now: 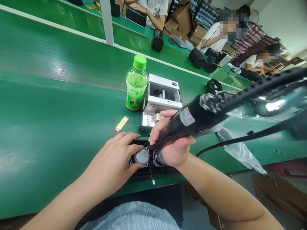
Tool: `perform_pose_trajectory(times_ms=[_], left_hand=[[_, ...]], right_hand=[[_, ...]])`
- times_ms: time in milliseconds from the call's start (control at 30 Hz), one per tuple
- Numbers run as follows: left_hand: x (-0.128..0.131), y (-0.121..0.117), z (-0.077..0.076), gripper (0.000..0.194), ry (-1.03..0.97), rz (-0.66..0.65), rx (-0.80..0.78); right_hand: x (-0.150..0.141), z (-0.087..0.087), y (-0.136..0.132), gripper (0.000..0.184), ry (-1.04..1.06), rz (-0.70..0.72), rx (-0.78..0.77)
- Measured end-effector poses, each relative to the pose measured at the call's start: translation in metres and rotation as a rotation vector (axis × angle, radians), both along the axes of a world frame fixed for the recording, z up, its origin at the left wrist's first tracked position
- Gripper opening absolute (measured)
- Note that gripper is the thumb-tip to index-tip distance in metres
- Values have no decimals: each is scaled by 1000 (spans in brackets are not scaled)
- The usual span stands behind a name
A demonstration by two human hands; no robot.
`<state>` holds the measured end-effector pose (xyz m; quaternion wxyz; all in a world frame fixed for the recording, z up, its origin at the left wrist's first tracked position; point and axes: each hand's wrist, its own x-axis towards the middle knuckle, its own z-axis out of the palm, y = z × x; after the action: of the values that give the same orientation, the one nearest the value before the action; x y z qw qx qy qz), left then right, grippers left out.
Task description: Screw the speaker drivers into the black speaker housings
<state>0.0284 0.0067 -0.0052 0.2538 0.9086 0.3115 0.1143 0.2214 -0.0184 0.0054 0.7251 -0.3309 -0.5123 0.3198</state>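
Observation:
My right hand (171, 140) is closed round a black electric screwdriver (192, 118), its tip pointing down at a black speaker assembly (148, 159) near the front edge of the green table. My left hand (115, 159) rests on the assembly's left side, fingers curled around a round silver speaker magnet (142, 156). A second round driver (158, 157) sits partly hidden under my right hand. A thin red and black wire with a white plug (153, 181) hangs from the assembly over the table's edge.
Behind my hands stand a small white screw-feeder machine (160, 99) and a green-capped drink bottle (136, 84). A small yellowish flat piece (121, 124) lies to the left. A clear plastic bag (240, 150) lies right. Other people sit at the far bench (144, 41) with black speakers and cardboard boxes.

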Motion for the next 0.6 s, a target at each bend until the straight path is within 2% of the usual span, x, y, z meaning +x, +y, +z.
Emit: perform_pose_trajectory(times_ms=[67, 233, 300, 333, 400, 600], left_hand=[[-1, -2, -2, 40, -5, 13, 10], [-3, -4, -9, 42, -31, 32, 30], [-4, -4, -12, 42, -44, 36, 28], [-5, -4, -13, 42, -51, 38, 28], [-5, -4, -14, 42, -62, 45, 30], [-5, -5, -12, 40, -45, 53, 28]], right_hand=[[5, 17, -2, 59, 15, -36, -44], [26, 88, -5, 55, 51, -308, -54], [30, 106, 3, 53, 26, -385, -3], [30, 110, 8, 53, 18, -419, 40], [30, 106, 22, 56, -15, -434, 118], [31, 72, 45, 56, -103, -282, 64]])
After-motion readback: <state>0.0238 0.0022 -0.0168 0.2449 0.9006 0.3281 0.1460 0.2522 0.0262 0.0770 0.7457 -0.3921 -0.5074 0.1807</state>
